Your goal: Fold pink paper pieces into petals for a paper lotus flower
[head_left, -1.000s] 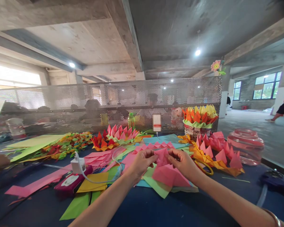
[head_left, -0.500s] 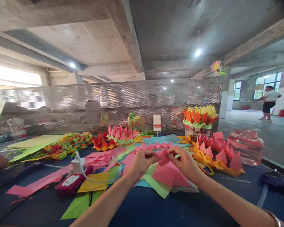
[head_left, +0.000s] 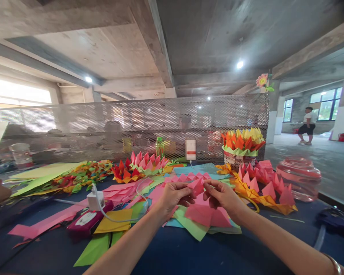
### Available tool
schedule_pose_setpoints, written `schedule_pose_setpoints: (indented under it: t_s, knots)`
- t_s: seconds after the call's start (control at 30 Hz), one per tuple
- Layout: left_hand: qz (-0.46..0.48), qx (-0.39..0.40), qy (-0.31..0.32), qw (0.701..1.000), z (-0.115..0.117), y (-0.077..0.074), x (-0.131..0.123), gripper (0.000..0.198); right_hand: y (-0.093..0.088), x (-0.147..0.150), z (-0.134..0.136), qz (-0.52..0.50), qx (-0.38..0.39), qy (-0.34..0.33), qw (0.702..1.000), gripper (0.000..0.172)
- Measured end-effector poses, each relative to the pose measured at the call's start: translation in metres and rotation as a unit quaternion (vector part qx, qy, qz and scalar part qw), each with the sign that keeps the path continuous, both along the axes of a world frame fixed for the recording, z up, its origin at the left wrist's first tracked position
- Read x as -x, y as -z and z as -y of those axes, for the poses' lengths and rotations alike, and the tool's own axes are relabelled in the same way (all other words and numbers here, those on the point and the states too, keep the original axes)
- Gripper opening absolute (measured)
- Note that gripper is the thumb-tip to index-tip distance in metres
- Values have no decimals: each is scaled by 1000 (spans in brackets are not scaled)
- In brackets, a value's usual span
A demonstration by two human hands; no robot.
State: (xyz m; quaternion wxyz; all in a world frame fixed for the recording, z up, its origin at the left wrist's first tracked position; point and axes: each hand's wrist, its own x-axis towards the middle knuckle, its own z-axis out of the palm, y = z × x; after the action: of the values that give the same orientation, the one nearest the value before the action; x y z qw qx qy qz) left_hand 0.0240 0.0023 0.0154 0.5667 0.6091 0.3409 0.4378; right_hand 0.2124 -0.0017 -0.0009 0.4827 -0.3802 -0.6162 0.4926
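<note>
My left hand (head_left: 174, 195) and my right hand (head_left: 221, 194) meet above the table and pinch a small folded pink paper piece (head_left: 197, 186) between their fingertips. Both hands are closed on it. Below them lies a loose pile of pink and green paper sheets (head_left: 202, 215). A row of joined pink folded points (head_left: 189, 177) lies just behind the hands.
Folded paper lotus chains (head_left: 263, 187) and a basket of orange and yellow flowers (head_left: 240, 147) sit to the right, beside a clear pink-lidded jar (head_left: 299, 177). A charger with its cable (head_left: 95, 199) lies left. A perforated metal screen (head_left: 132, 126) backs the dark blue table (head_left: 172, 252). A person (head_left: 305, 120) walks far right.
My fingers have shifted on the pink piece, turning it slightly and lifting it a little. The person in the far right background has walked further away to the left.
</note>
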Motion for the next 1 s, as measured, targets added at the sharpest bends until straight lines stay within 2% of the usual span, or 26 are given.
schedule_pose_setpoints:
  t_s: [0.2, 0.37, 0.57, 0.67, 0.83, 1.0]
  knots:
    - [12, 21, 14, 1000, 0, -1, 0, 23, -2, 0, 6, -36, 31, -30, 998, 36]
    - [-5, 11, 40, 999, 1, -1, 0, 29, -1, -1, 4, -37, -17, -27, 999, 32]
    - [-16, -5, 33, 999, 2, -3, -1, 51, -1, -1, 1, -28, -57, 14, 998, 29]
    - [-15, -16, 25, 999, 4, -5, -1, 46, -2, -1, 2, -25, -71, 25, 997, 28]
    - [-16, -40, 58, 997, 6, -5, -1, 38, -3, 0, 3, -16, -97, 30, 995, 27]
    - [7, -31, 25, 999, 7, -7, -1, 31, -6, 2, 7, -4, -105, 11, 994, 27]
